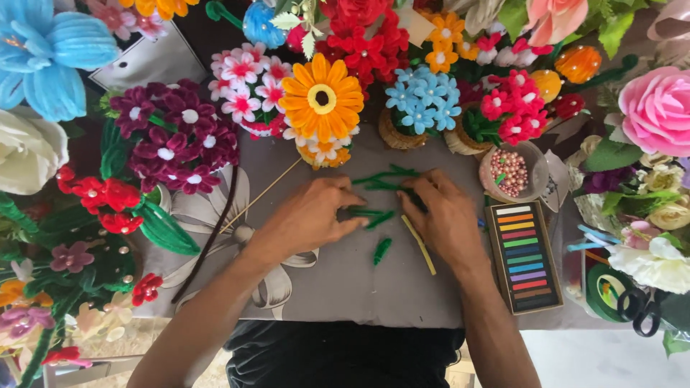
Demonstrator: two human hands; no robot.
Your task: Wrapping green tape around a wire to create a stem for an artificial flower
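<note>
green stem piece (pixel 374 215) lying crosswise, left-right

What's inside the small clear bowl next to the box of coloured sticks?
The bowl holds a heap of small pink and pearly beads, with one green scrap on top. Whatever lies beneath the beads is covered. The box of coloured sticks sits just below it.

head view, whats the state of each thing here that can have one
left hand: grip pinched on green pipe cleaner pieces
right hand: grip pressed on the same green pieces
loose green leaf piece: lying free on grey cloth
pastel chalk box: open, sticks showing
bead bowl: uncovered, holding pink beads
scissors: lying untouched
</note>
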